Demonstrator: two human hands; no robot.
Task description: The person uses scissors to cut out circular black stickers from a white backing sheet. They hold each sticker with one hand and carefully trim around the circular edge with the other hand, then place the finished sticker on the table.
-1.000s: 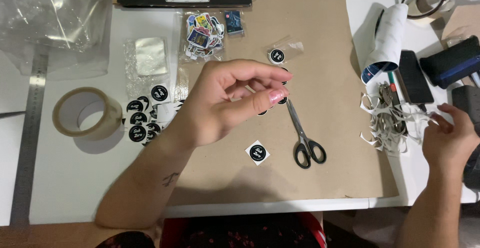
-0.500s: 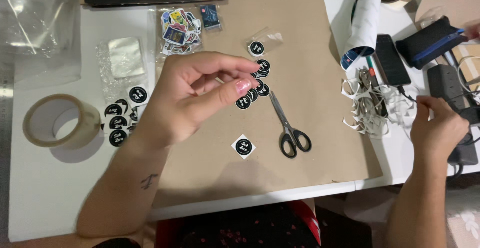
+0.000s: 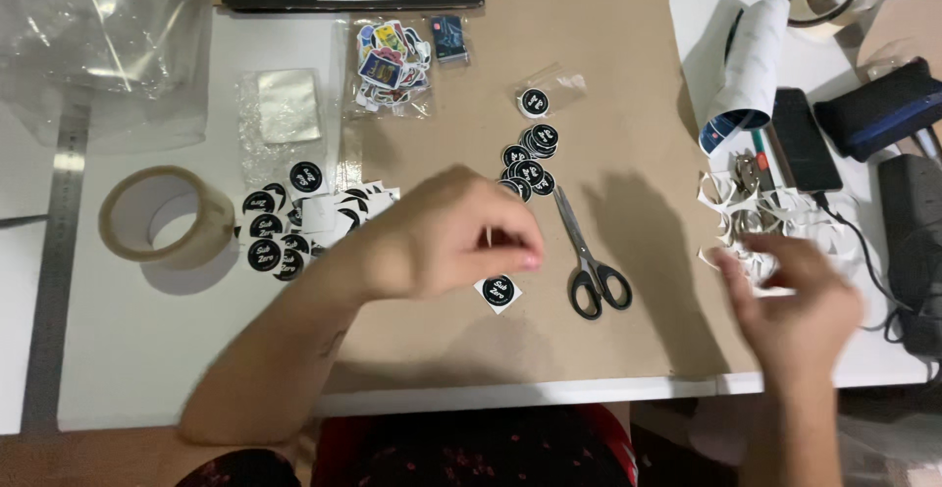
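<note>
Carefully, I keep my left hand [image 3: 446, 242] pinched, contents unclear, above the sticker [image 3: 498, 291] mid-paper [image 3: 638, 75]; my right hand [image 3: 800, 296] spreads empty by the scraps [image 3: 746, 217].

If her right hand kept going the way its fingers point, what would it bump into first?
The right hand points up and left toward the heap of white paper scraps. It would most likely meet those first, though the hand is blurred and its height above the table is unclear.

A round black sticker [image 3: 498, 290] on a white square backing lies flat just below the left hand's [image 3: 446, 237] fingertips. Curled white paper scraps [image 3: 751, 222] lie heaped beside the right hand [image 3: 800, 301].
</note>
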